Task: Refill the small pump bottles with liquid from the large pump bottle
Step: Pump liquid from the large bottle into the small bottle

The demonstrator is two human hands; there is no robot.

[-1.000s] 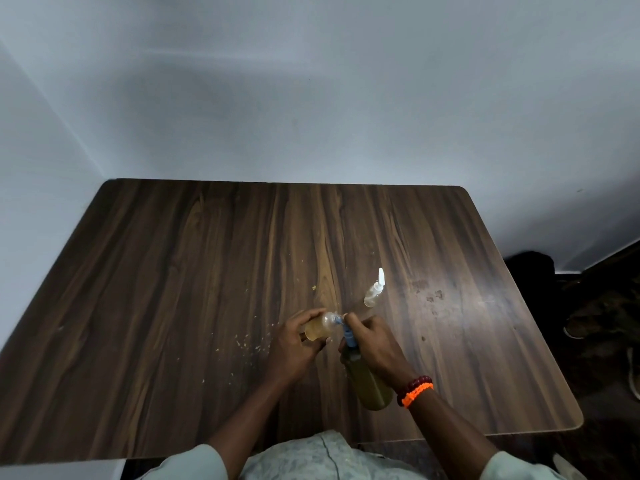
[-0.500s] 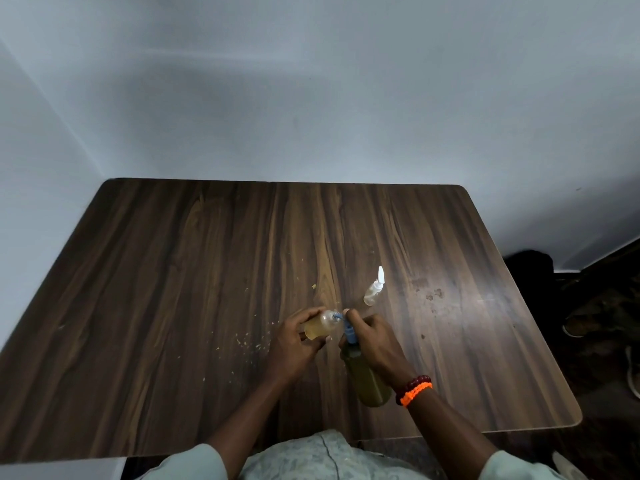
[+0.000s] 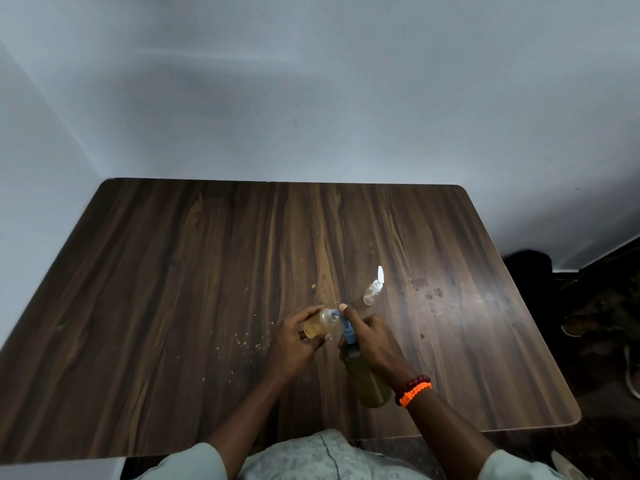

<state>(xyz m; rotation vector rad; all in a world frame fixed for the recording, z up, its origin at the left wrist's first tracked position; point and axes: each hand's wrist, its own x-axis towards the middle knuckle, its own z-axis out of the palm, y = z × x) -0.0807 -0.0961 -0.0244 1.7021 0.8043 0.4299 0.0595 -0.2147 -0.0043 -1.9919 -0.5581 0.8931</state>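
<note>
We read this as a plain room, prob. a home or small office corner, can't tell which. A dark wood-grain laminate worktop w/ rounded corners sits pushed into a corner of bare, pale blue-grey walls. Crumbs and smudges mark the surface. At right, dark floor w/ what looks like footwear.

Wide bare stretch of dark wood-grain tabletop left & far; only small clear plastic bottle w/ white cap standing just beyond hands.
</note>
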